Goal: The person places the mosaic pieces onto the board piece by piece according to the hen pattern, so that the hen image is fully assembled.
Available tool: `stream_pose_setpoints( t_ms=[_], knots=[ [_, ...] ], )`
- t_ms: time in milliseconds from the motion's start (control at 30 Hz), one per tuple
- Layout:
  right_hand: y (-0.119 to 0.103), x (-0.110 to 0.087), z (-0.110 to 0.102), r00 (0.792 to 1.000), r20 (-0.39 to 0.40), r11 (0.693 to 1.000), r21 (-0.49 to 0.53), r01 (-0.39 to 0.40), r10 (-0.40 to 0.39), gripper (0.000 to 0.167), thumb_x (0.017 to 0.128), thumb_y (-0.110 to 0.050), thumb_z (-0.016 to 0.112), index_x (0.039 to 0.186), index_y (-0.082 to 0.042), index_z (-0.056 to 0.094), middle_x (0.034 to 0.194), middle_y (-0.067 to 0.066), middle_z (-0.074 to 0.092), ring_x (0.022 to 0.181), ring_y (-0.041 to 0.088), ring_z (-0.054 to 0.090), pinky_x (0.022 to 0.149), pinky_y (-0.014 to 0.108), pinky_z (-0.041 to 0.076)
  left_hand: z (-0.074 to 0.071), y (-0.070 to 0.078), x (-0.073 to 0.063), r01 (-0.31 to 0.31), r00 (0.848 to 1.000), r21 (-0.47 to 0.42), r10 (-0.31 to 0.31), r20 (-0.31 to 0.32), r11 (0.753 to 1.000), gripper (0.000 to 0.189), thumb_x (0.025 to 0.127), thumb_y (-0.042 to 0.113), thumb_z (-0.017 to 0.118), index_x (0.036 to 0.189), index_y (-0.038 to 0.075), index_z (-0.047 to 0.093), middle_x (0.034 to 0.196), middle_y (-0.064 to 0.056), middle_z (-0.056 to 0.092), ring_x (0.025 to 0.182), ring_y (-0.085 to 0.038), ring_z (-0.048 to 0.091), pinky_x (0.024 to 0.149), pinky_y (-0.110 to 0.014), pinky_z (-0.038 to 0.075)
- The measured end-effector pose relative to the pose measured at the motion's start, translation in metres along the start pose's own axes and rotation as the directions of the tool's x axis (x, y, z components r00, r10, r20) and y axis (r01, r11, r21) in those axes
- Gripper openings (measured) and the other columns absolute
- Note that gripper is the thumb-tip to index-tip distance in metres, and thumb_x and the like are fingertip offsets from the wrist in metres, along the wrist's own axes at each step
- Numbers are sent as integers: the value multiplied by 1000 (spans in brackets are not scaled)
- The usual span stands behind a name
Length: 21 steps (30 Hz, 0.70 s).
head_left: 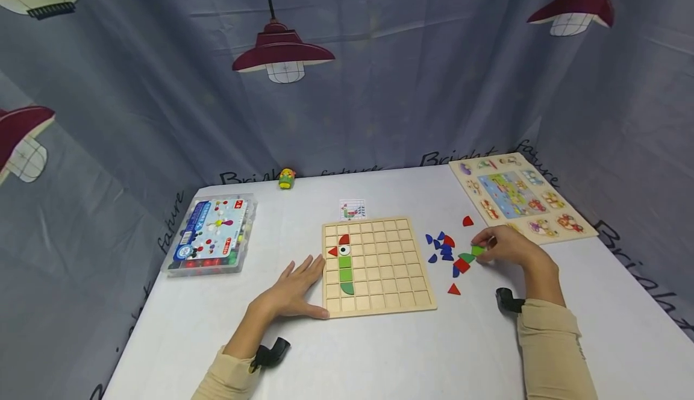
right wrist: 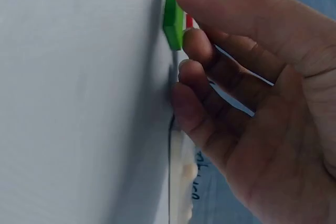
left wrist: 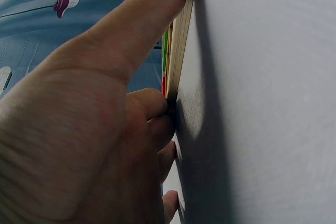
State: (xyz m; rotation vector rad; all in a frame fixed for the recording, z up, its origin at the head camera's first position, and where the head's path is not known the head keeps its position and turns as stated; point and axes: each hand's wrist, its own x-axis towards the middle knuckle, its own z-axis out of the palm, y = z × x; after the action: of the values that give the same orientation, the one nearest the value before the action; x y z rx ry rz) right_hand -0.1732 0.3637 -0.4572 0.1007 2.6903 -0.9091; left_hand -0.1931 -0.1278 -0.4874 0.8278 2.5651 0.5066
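at three o'clock of the wooden grid board (head_left: pixel 382 267), the dark-green piece (head_left: pixel 466 258) could be knocked askew, since it lies right against the light-green tile (head_left: pixel 478 250); that tile is pinched by the right hand (head_left: pixel 506 246), thumb and forefinger barely apart, while the board's nine o'clock edge is touched by the left hand (head_left: pixel 293 290), its fingers loosely spread
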Motion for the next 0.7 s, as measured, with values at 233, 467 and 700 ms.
stream_pose_setpoints(
  t_ms=[233, 467, 700],
  knots=[
    [6, 1, 4, 1000, -6, 999, -29, -18, 18, 39, 77, -14, 81, 111, 1, 69, 94, 9, 60, 89, 24, 51, 74, 29, 44, 0, 0, 1, -1, 1000, 15, 1, 4, 1000, 117, 70, 63, 76, 156, 10, 18, 165, -2, 14, 154, -23, 7, 125, -51, 2],
    [7, 3, 4, 1000, -10, 1000, -17, 5, -5, 36, 76, -12, 80, 108, 2, 69, 92, 9, 60, 87, 23, 51, 73, 29, 45, 0, -1, 1, -11, 1000, 17, 11, -6, 1000, 116, 70, 63, 76, 156, 10, 19, 165, -3, 15, 154, -24, 8, 124, -53, 3],
    [8, 3, 4, 1000, -14, 1000, -10, 3, -4, 36, 77, -11, 79, 108, 3, 69, 92, 9, 61, 87, 23, 52, 73, 29, 46, 0, -1, 1, -16, 1000, 21, 16, -3, 1000, 115, 71, 62, 76, 156, 10, 19, 165, -3, 15, 154, -24, 8, 124, -53, 3]
  ],
)
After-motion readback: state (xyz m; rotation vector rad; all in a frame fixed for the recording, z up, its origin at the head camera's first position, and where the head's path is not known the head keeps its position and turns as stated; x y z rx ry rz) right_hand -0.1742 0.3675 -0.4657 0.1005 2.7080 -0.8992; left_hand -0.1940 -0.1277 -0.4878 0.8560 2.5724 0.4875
